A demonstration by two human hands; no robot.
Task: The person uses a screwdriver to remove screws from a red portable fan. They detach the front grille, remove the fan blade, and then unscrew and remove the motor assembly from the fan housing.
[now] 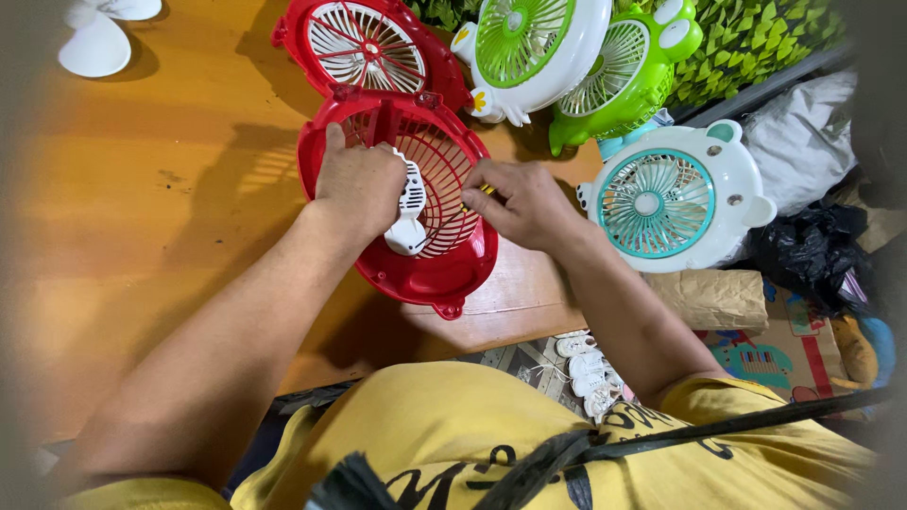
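red fan shell (430, 269) | both hands on it | orange wooden table (142, 189)

A flat, colourfully printed cardboard box (770, 354) lies at lower right beside a brown paper package (713, 297).

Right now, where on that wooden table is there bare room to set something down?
The widest bare patch of the table lies left of the red fan shell under both hands, below the white fan blade. A narrow strip shows at the near edge beneath the right hand. The far right is crowded: red grille, green fans, teal fan.
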